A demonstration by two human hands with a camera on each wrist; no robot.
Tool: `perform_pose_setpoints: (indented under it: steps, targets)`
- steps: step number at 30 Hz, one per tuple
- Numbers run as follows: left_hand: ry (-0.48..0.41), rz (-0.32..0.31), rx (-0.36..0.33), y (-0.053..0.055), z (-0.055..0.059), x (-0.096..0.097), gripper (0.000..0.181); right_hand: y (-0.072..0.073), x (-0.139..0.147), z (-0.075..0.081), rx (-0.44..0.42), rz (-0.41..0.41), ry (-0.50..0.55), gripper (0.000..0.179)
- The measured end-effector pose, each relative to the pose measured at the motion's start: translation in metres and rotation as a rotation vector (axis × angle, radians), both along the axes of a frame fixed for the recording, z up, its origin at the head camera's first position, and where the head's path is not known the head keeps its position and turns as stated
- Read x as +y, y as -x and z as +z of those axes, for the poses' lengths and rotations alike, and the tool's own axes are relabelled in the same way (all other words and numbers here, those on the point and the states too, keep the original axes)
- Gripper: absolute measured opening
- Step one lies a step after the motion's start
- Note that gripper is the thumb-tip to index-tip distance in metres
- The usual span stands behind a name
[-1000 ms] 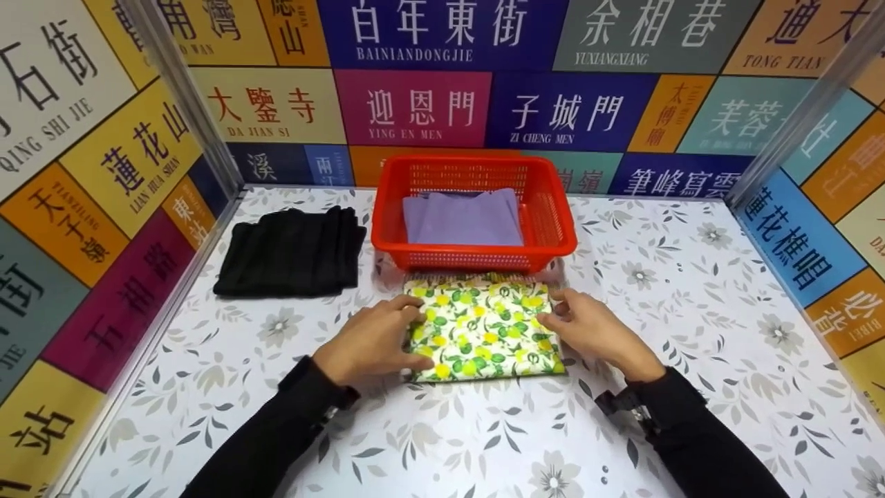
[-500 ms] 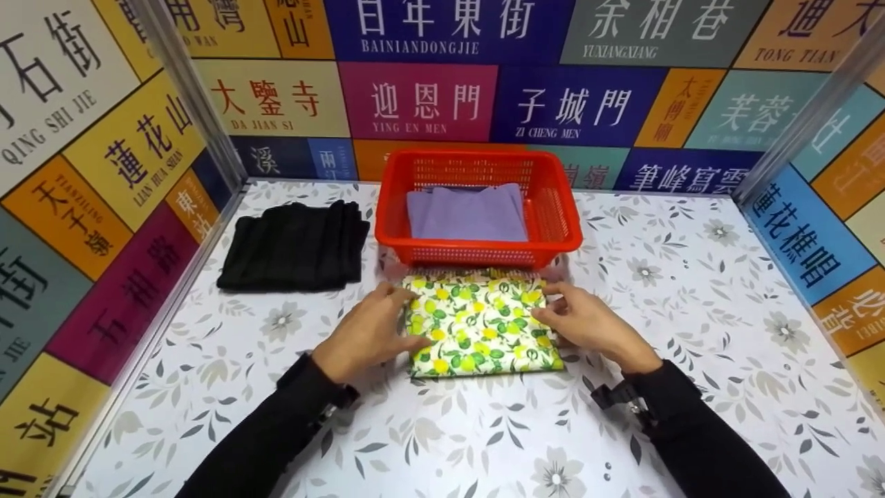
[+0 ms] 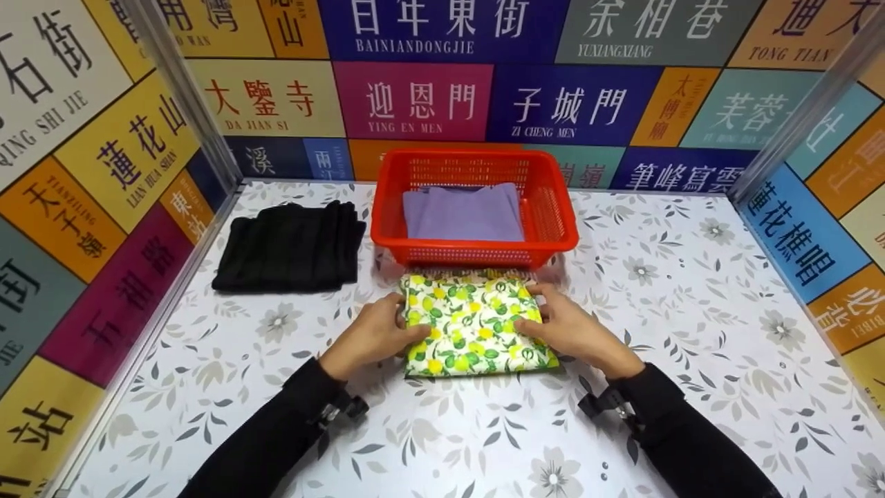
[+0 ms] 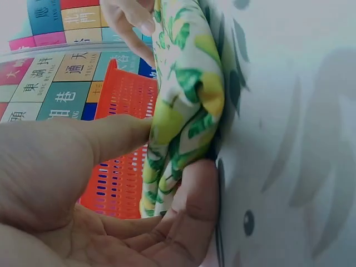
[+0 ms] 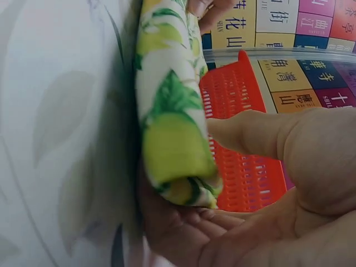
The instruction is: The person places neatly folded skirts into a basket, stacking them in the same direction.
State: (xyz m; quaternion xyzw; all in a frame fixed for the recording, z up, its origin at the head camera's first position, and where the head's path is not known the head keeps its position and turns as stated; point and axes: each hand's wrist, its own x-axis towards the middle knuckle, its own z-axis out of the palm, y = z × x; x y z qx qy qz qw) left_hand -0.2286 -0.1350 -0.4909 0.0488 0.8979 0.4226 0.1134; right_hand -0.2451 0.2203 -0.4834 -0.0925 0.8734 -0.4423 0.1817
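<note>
A folded cloth with a yellow-and-green lemon print [image 3: 473,328] lies flat on the table, just in front of the red basket. My left hand [image 3: 377,333] grips its left side. In the left wrist view the thumb [image 4: 125,133] is on top and curled fingers [image 4: 194,208] are tucked under the folded layers. At the opposite side my right hand [image 3: 577,332] holds the lemon-print cloth [image 5: 169,105] likewise, thumb above and fingers beneath. The cloth's underside is hidden.
The red plastic basket [image 3: 477,244] stands at the back, with a folded purple cloth [image 3: 463,216] inside. To its left lies a folded black cloth [image 3: 287,249]. Sign-printed panels [image 3: 415,100] wall in the floral-covered table [image 3: 691,332] at the back and both sides.
Both hands have closed in on the lemon-print cloth, their fingers sliding under its sides. Its right side has shifted slightly inward. The basket and black cloth have stayed put.
</note>
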Motion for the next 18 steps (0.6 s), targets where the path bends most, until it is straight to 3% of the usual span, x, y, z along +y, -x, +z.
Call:
perform_pose_setpoints:
  steps: [8,13,18]
  targets:
    - [-0.081,-0.059,-0.023,0.0012,-0.0045,0.0013,0.078,0.0031,-0.0010,-0.0046,-0.005,0.067,0.039,0.101]
    - [-0.095,-0.101,0.033,0.0006,-0.0081,0.0012,0.104,0.0050,0.0018,-0.0063,0.010,0.163,0.110,0.086]
    - [-0.119,-0.150,0.072,0.0014,-0.0098,0.0014,0.100,0.0045,0.0046,-0.0061,-0.002,0.197,0.113,0.068]
